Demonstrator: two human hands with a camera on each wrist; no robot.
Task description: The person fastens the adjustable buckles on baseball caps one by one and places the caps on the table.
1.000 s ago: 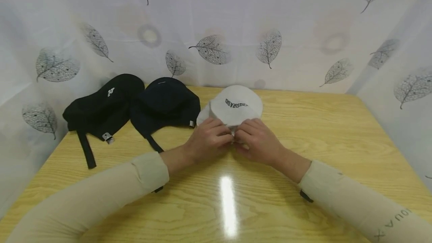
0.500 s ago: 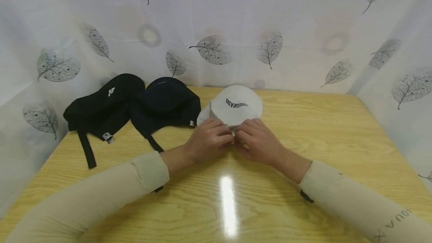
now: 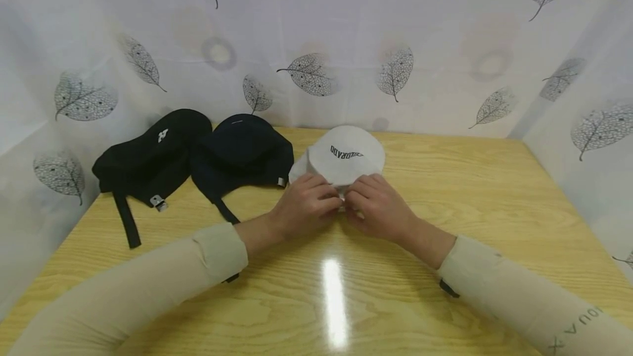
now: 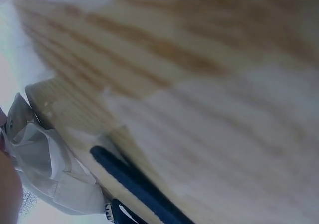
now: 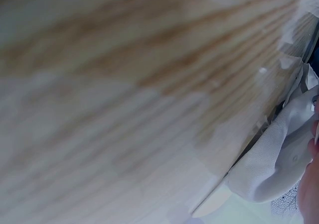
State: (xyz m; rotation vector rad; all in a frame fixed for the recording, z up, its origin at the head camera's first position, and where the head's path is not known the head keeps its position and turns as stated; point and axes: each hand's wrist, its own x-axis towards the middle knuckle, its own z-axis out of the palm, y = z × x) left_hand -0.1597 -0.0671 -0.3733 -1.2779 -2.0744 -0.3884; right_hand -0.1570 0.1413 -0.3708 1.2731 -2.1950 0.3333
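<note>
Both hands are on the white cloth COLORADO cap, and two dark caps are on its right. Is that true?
Not the right: the head view shows the black cloth cap and dark navy cloth cap left of the white cap. The left hand and right hand are on it, as you say.

L grip [image 3: 307,202], R grip [image 3: 378,205] adj., both curled

Toward the far edge of the table [image 3: 494,207], the left hand [image 3: 307,202] and right hand [image 3: 378,205] are hiding part of the white cap [image 3: 348,168]. The head view is cropping both sleeves [image 3: 128,279]; wrist views are blurring the wood grain [image 4: 144,45].
</note>
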